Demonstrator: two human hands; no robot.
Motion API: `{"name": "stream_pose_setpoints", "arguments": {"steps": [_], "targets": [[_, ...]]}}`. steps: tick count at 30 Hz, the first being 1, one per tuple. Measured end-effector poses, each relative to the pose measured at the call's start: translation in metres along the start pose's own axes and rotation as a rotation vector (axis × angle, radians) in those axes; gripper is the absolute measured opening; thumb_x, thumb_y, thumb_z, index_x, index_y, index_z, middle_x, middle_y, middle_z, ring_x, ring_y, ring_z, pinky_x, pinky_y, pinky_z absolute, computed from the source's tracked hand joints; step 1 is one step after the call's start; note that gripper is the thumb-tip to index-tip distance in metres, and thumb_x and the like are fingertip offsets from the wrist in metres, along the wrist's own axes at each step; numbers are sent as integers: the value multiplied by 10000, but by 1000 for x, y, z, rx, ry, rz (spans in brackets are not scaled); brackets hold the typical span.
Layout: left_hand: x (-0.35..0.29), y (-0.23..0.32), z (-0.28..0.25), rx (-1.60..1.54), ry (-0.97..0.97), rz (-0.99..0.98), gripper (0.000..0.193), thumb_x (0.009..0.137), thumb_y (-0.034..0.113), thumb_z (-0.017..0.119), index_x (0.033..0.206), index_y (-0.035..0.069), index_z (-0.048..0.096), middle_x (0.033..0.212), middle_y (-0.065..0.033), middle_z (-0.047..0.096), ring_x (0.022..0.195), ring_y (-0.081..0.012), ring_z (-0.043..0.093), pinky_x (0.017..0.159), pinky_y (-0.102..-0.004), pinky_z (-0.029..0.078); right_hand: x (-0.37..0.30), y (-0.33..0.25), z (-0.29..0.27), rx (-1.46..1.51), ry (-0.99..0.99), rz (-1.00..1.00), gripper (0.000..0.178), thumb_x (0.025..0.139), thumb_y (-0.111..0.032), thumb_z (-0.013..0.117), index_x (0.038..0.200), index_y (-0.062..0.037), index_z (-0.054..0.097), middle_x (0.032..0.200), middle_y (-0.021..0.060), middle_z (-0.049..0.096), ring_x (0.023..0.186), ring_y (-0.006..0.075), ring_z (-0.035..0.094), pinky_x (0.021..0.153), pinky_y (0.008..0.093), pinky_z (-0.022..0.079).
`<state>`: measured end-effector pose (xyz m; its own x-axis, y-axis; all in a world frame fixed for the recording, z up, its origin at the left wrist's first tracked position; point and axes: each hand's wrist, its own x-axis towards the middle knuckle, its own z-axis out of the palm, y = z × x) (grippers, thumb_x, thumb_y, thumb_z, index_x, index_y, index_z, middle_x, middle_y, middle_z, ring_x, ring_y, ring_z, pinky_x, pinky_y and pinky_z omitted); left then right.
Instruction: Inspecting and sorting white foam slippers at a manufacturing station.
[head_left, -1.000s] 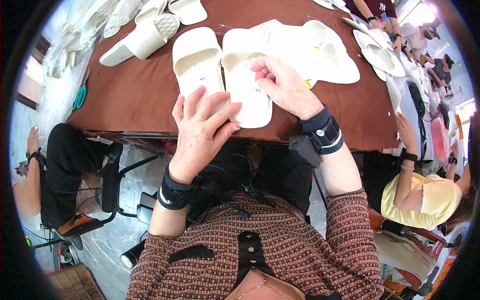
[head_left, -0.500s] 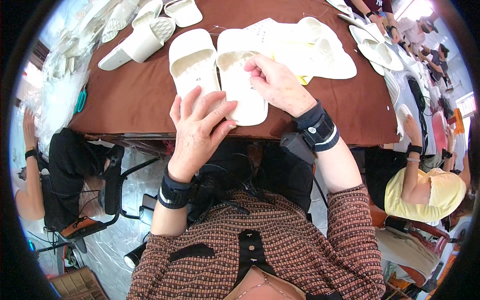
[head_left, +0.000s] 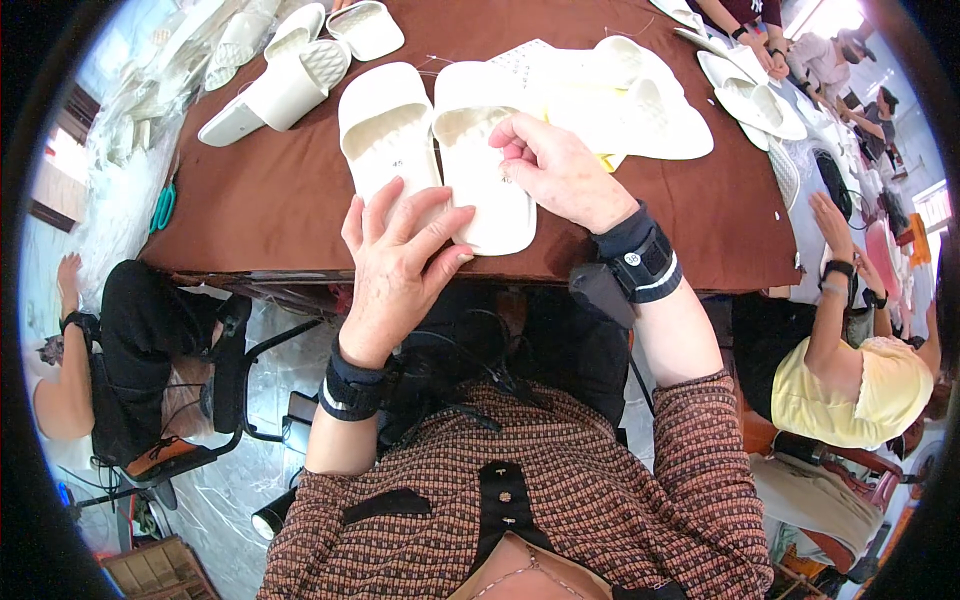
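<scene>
Lying open across 2 white slippers (head_left: 385,95) side by side on brown cloth (head_left: 245,215) is the left hand (head_left: 400,262); the right hand (head_left: 572,178) curls over the right one; whether it grips, I cannot tell.

open-toed slip-on slippers (head_left: 492,218) coloured creamy white, cloth-covered table (head_left: 270,215) draped in brown, woven-look top (head_left: 590,480) patterned in small black-and-tan checks, fabric wristbands (head_left: 352,390) striped white on black, looped scissors (head_left: 163,208) coloured teal
</scene>
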<state>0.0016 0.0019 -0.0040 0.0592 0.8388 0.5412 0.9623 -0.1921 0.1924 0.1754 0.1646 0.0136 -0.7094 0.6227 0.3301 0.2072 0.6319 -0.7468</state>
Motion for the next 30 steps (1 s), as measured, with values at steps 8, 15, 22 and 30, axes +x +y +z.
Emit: {"name": "stream_pose_setpoints", "arguments": {"steps": [8,15,22,30], "targets": [[1,0,0,10,1,1,365,815,293,722,1174,235,691,1290,14,587,1312,-300,415,1116,-515,225,-2,-2,-1,47,33,8,218,868,-64,600,1081,-20,580,853,54,579,802,147,567,734,287,492],[0,0,0,0,4,-3,369,809,297,728,1170,231,692,1283,15,590,1312,-301,416,1116,-514,223,-2,-2,1,50,9,5,219,868,-61,605,1083,-24,579,851,43,571,796,134,557,727,277,486],[1,0,0,-61,37,-13,342,787,271,756,1123,235,702,1250,27,596,1289,-316,424,1105,-534,211,-3,-1,3,-14,68,-87,176,863,-35,575,1038,-21,586,842,62,583,773,149,568,712,288,486],[1,-21,-15,-307,92,-12,251,807,126,725,1057,111,708,1218,-79,626,1202,-321,522,1056,-450,334,-4,-12,1,42,15,-1,180,888,-15,568,1065,-20,599,925,47,624,823,115,581,742,269,487]]}}
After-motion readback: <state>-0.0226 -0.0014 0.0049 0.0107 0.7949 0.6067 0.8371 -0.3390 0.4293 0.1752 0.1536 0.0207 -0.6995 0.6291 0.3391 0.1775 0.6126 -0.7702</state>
